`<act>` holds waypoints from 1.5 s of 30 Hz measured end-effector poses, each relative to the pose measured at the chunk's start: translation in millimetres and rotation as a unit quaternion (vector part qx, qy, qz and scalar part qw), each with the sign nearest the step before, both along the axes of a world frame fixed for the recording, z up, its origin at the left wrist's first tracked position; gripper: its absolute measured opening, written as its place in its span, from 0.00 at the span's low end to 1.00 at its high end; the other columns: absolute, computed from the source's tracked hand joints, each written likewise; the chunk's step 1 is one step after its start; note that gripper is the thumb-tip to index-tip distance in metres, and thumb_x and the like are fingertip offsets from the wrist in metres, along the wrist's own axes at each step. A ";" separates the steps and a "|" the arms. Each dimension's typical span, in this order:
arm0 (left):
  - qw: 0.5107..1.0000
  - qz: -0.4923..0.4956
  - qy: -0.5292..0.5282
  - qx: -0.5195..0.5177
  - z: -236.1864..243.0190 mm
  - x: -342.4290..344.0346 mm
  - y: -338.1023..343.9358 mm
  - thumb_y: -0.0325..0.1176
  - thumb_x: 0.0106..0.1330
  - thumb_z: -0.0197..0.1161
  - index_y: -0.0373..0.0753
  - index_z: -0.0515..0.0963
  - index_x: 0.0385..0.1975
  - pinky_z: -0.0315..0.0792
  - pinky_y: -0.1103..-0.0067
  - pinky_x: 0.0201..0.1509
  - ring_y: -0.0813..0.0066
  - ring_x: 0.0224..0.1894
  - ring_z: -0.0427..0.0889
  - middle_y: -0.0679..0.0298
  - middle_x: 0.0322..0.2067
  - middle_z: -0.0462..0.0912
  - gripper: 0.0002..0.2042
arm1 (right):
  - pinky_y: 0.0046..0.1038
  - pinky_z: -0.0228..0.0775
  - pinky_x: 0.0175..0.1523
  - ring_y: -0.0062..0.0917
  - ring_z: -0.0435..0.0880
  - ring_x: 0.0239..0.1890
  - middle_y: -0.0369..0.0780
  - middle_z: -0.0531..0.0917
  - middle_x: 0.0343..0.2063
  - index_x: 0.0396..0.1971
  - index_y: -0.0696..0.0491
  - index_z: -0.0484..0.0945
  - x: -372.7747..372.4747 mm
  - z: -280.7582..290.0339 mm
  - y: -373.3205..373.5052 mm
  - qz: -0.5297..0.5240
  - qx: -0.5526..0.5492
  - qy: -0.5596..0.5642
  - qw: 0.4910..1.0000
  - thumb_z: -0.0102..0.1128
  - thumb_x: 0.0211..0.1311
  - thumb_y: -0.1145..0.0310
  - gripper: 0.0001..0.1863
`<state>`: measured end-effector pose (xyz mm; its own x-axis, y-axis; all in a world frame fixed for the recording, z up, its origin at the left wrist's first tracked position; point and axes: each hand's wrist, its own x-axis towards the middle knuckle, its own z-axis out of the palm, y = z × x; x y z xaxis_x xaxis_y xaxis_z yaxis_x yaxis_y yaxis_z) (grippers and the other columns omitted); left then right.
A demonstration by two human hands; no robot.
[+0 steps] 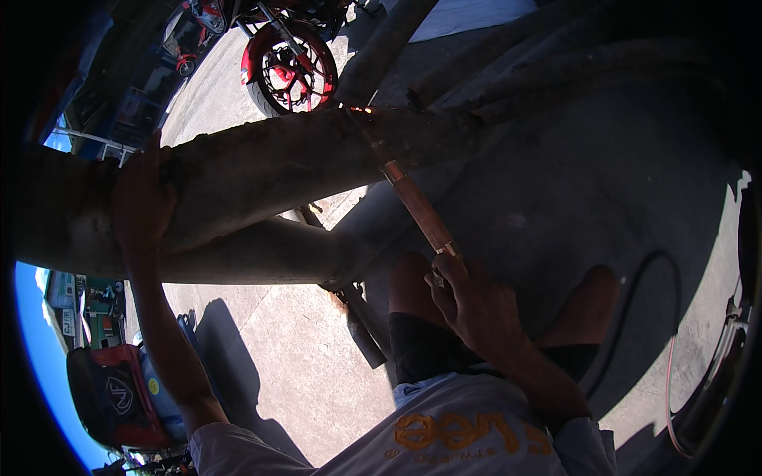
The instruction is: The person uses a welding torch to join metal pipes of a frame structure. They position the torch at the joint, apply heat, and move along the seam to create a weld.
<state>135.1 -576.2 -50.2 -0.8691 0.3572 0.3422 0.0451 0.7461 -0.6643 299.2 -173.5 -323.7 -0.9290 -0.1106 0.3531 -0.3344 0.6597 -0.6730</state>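
While the left hand (145,198) is resting on the thick beam (266,165), its grip too dark to judge, the right hand (479,305) is holding a copper-coloured tool (421,210). It is slanting forward to an orange glow (362,110) atop the beam.

Cam's on my head, left one of the pair, wide fisheye, looking down and out past my shirt (468,432), which is closest. My left hand (145,194) and right hand (476,305) sit mid-range; a red motorbike wheel (290,73) shows well beyond, up top.
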 end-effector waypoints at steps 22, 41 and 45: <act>1.000 0.014 0.002 -0.002 -1.9 3.9 1.3 0.24 0.66 0.71 0.47 0.71 0.79 0.76 0.58 0.74 0.54 0.66 0.84 0.60 0.61 0.88 0.38 | 0.36 0.84 0.25 0.37 0.90 0.26 0.44 0.85 0.36 0.55 0.46 0.79 -0.4 1.9 -1.2 0.003 0.003 0.002 1.000 0.70 0.75 0.62 0.15; 1.000 0.015 -0.005 -0.002 -2.8 -2.6 -7.2 0.26 0.67 0.69 0.47 0.69 0.80 0.74 0.57 0.77 0.52 0.70 0.81 0.59 0.65 0.87 0.38 | 0.38 0.88 0.31 0.40 0.93 0.31 0.47 0.88 0.37 0.55 0.50 0.80 0.5 8.5 -0.9 0.012 -0.004 -0.032 0.999 0.70 0.73 0.65 0.15; 1.000 0.014 -0.015 -0.003 -0.6 -2.0 -5.7 0.27 0.68 0.68 0.48 0.69 0.81 0.73 0.56 0.77 0.52 0.71 0.81 0.58 0.65 0.87 0.38 | 0.39 0.88 0.31 0.41 0.93 0.31 0.48 0.88 0.37 0.55 0.50 0.80 0.2 9.8 -2.2 0.007 0.004 -0.038 0.999 0.70 0.73 0.64 0.15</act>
